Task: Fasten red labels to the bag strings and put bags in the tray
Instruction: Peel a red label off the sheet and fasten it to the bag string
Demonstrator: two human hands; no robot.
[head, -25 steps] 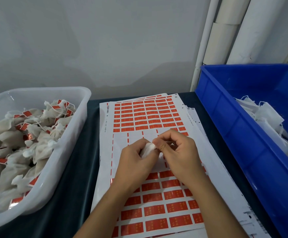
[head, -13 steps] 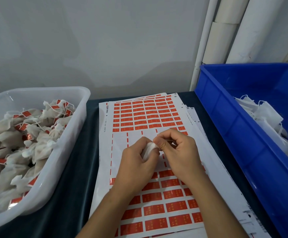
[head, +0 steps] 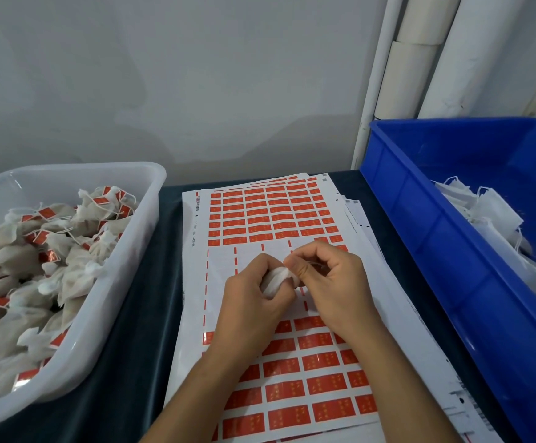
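Your left hand [head: 249, 302] has its fingers [head: 276, 294] curled round a small white bag [head: 274, 279], so that only a bunched fold of the fabric shows between your thumb and forefinger. Your right hand [head: 333, 282] sits just beside it, touching at the knuckles, with its thumb and forefinger pinched together at the bag's top edge. Whatever they pinch is too small to make out; the other fingers of that hand are curled loosely inward.

Directly under your fingers lies the label sheet [head: 193, 282] on the dark bench [head: 138, 314], at a stretch where the red labels are peeled off and only thin red strips remain. Rows of red labels [head: 289, 391] still fill the sheet nearer to your wrists, and more rows run beyond your fingertips toward the wall. Further sheets are stacked beneath, their edges fanning out to the right.

Well to the left of your left fingers stands the clear tray [head: 125, 270], heaped with filled bags [head: 17, 260] that carry red labels on their strings. To the right of your right fingers stands the blue bin [head: 436, 251], with a pile of white unlabelled bags [head: 497, 212] against its far side.
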